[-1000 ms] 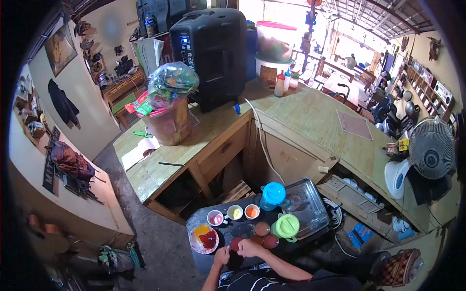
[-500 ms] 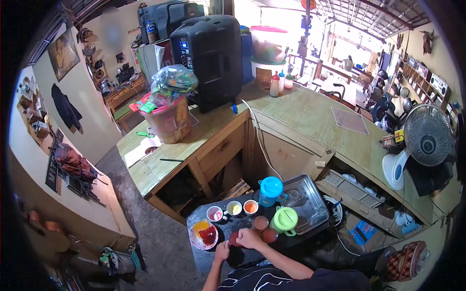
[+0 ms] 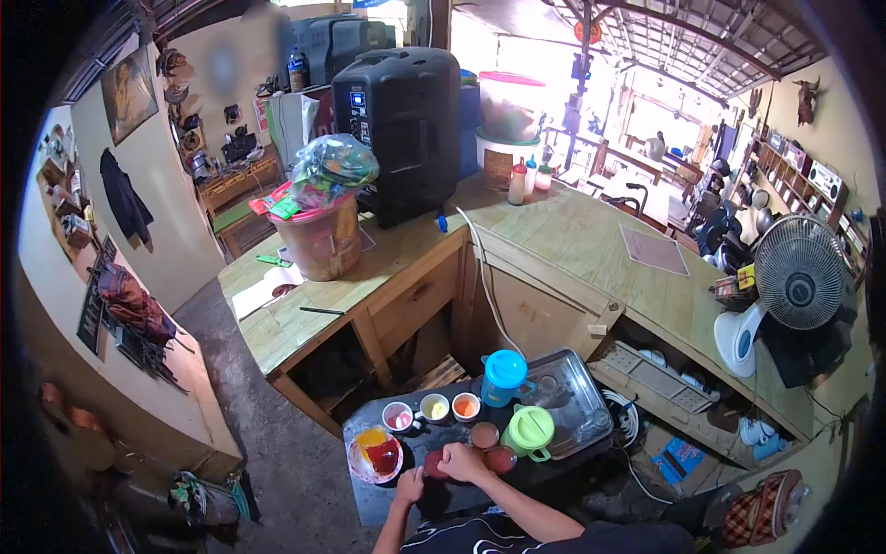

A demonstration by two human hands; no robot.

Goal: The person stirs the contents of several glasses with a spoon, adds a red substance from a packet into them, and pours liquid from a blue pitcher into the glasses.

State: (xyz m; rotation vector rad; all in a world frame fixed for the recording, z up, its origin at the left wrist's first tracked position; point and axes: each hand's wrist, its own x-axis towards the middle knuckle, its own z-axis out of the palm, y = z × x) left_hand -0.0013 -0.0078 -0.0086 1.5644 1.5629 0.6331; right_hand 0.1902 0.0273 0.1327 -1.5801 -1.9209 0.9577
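Note:
My right hand is closed over a dark reddish item, probably a cup or bowl, largely covered by the fingers. Just to its left, my left hand is closed near the item's edge; whatever it pinches is too small to make out. Two brown-red cups stand beside my right hand. Behind are three white cups with pink, yellow and orange contents. A plate with yellow and red pieces sits at the left.
A blue pitcher, a green lidded pitcher and a metal tray stand on the right of the dark table. Beyond is a wooden counter with a black speaker, a tub and a fan.
The camera view has shifted, so the table and its contents appear slightly lower and farther left. Both hands remain at the dark reddish item, with little visible change in pose.

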